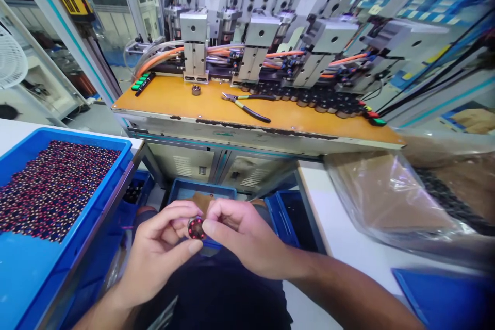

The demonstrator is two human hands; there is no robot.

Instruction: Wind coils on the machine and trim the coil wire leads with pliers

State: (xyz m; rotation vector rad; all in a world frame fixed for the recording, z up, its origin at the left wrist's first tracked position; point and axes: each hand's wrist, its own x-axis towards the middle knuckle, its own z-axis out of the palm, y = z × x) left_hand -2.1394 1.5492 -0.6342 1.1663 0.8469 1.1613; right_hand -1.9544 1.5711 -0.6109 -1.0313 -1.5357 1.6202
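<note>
A small round dark part (196, 228) with red spots around its rim is held up above my lap. My left hand (158, 247) grips it from the left between thumb and fingers. From the right, the thumb and bent fingers of my right hand (247, 234) press on its edge. Whether my right fingers also hold some smaller piece is hidden. Below and behind the hands lies a blue tray (178, 185) with a brown sheet in it.
A blue bin (129, 152) of many small red-dotted parts is at left. Ahead, an orange bench (162, 100) carries pliers (247, 105), one round part (196, 90), several dark parts (323, 100) and machine fixtures. A plastic bag (371, 196) lies on the right.
</note>
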